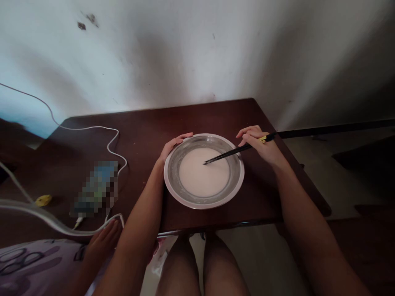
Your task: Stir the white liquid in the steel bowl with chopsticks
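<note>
A round metal bowl [236, 181] holding a pale, milky batter [204, 172] sits near the front edge of a dark brown table [145, 135]. My left hand [173, 146] curls over the bowl's far left rim, gripping it. My right hand [257, 142] is closed on a pair of black chopsticks [228, 153] at the bowl's right side. The chopsticks slant down to the left, and their tips dip into the batter near its middle.
A white cable [114, 144] loops across the table's left part beside a blurred phone-like object [95, 188]. A small yellow item [43, 200] lies at far left. Another person's hand [103, 242] rests at the front left edge. A white wall stands behind; the floor lies right.
</note>
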A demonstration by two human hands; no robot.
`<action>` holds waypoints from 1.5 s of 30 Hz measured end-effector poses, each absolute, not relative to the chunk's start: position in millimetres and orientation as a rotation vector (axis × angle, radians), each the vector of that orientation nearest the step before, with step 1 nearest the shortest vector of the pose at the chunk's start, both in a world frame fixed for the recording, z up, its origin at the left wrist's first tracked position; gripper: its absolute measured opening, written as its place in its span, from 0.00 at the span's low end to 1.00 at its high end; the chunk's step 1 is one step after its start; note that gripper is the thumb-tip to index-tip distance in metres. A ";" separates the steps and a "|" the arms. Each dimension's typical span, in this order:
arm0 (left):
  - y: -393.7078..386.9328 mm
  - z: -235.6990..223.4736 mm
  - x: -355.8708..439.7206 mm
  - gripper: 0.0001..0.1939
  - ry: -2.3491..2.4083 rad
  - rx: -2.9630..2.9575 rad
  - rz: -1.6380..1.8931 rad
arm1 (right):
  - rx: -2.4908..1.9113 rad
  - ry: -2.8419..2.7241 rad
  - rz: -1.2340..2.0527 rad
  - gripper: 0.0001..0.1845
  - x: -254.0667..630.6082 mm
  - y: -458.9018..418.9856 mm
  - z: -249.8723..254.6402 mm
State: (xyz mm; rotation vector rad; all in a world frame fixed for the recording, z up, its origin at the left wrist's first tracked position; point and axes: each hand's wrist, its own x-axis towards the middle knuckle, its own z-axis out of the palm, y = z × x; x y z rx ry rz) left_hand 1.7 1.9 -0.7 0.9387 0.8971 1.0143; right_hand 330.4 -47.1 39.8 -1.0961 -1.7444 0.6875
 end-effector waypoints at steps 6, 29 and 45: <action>3.6 -1.7 1.2 0.17 0.899 0.943 1.016 | -1.013 -1.869 0.890 0.18 326.0 -53.3 43.7; 9.0 -7.3 -1.5 0.17 0.847 0.952 1.000 | -1.103 -1.768 0.708 0.17 327.4 -47.3 36.8; 6.3 -4.5 -1.7 0.17 0.863 0.947 0.990 | -1.084 -1.779 0.698 0.18 326.2 -48.4 37.3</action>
